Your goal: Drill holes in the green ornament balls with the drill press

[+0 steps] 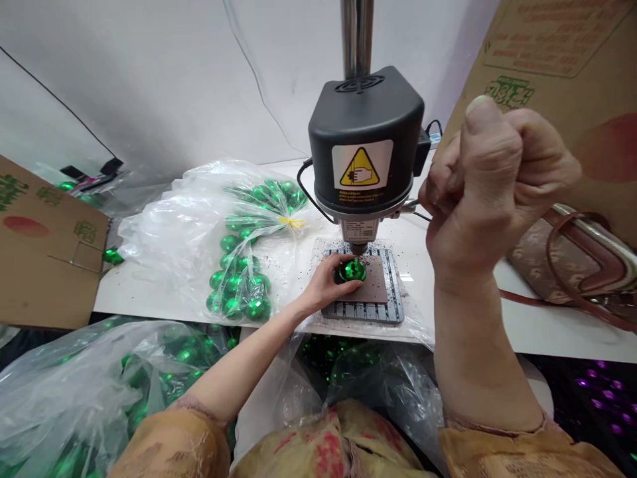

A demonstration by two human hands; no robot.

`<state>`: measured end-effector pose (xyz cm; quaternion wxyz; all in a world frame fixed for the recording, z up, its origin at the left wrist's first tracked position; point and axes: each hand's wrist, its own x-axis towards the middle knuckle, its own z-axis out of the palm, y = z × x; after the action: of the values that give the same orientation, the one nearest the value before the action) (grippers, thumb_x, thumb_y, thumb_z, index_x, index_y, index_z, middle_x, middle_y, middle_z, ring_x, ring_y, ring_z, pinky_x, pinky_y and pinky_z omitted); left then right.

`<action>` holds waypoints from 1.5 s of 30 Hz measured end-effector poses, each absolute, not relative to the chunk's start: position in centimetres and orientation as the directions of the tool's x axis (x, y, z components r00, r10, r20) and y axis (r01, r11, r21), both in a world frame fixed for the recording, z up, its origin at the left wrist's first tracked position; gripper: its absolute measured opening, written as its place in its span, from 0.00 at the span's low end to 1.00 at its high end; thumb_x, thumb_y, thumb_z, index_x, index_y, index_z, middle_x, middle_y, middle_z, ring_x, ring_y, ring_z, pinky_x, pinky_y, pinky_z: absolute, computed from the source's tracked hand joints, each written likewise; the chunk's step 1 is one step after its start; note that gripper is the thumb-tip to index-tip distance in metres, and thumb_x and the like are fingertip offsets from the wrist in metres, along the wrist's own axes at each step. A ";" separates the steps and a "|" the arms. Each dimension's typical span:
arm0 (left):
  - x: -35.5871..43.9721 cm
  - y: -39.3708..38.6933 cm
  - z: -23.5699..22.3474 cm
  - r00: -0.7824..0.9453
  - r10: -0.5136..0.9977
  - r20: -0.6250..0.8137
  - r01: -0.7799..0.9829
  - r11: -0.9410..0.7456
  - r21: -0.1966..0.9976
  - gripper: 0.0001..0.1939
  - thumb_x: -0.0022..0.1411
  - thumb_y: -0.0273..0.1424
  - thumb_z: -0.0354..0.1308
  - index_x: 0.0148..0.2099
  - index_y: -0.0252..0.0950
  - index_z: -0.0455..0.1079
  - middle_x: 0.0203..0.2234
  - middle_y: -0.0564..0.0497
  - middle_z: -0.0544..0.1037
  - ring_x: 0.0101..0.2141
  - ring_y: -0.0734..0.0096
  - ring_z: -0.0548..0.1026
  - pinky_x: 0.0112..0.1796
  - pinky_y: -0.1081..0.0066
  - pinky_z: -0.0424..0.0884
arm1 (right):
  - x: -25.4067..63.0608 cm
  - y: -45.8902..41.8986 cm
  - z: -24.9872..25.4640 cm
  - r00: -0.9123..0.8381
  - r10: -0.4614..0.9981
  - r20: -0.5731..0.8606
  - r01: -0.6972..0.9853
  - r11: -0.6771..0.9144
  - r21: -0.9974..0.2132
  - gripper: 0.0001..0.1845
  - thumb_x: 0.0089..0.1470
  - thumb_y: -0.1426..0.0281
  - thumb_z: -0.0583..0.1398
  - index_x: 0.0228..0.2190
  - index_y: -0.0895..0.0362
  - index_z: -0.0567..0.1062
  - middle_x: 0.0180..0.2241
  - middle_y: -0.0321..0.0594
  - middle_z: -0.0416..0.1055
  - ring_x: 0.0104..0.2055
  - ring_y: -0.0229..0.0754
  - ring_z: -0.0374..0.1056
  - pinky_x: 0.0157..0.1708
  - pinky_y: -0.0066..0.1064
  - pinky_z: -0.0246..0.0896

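A green faceted ball (355, 269) sits under the chuck (358, 248) of a small black bench drill press (368, 139). My left hand (331, 282) holds the ball from its left side, thumb in front and fingers behind. Something dark shows around the ball's base, partly covered by my fingers. Below it lie a brown board (377, 289) and the slotted grey base plate (395, 309), strewn with dark bits. Raised to the right of the machine, my right hand (497, 172) is closed in a fist at the end of the feed lever (411, 204); its grip end is hidden.
Left of the press lies a clear plastic bag (199, 199) of green balls with a yellow tie (291, 222). Another bag (99, 392) hangs below the white table's edge. Cardboard boxes (50, 265) flank the table. A patterned handbag (557, 259) rests at right; purple balls (602, 395) show beneath.
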<state>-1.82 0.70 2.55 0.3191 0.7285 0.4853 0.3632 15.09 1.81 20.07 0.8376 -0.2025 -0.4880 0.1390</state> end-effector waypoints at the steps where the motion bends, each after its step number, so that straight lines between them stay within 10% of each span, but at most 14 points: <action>1: -1.5 0.6 2.4 0.251 0.939 0.237 0.480 -0.333 0.812 0.25 0.53 0.37 0.70 0.53 0.39 0.71 0.44 0.48 0.77 0.46 0.59 0.74 0.49 0.60 0.69 | 15.1 1.8 20.1 0.484 0.429 0.763 -0.035 0.881 -0.473 0.24 0.57 0.69 0.58 0.16 0.56 0.53 0.13 0.28 0.49 0.15 0.27 0.48 0.18 0.28 0.41; 26: -0.2 -0.2 0.6 0.156 0.955 0.253 0.344 -0.292 0.892 0.26 0.53 0.39 0.70 0.52 0.37 0.67 0.45 0.46 0.76 0.47 0.59 0.75 0.49 0.60 0.71 | 16.1 -0.5 15.1 0.417 0.397 0.818 0.086 0.878 -0.470 0.28 0.57 0.67 0.57 0.15 0.57 0.45 0.14 0.30 0.46 0.16 0.28 0.42 0.18 0.30 0.39; 45: -0.2 -0.2 0.4 0.147 0.957 0.250 0.322 -0.285 0.903 0.27 0.54 0.40 0.70 0.51 0.38 0.66 0.46 0.46 0.76 0.48 0.59 0.74 0.51 0.59 0.70 | 16.1 1.3 12.8 0.355 0.005 0.935 0.138 0.989 -0.058 0.22 0.49 0.80 0.54 0.20 0.56 0.43 0.16 0.29 0.45 0.15 0.26 0.41 0.15 0.27 0.42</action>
<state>-0.17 -0.23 0.41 0.3579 0.6674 0.4790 0.4440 16.07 1.33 12.84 0.8208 -0.0630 -0.5663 -0.0404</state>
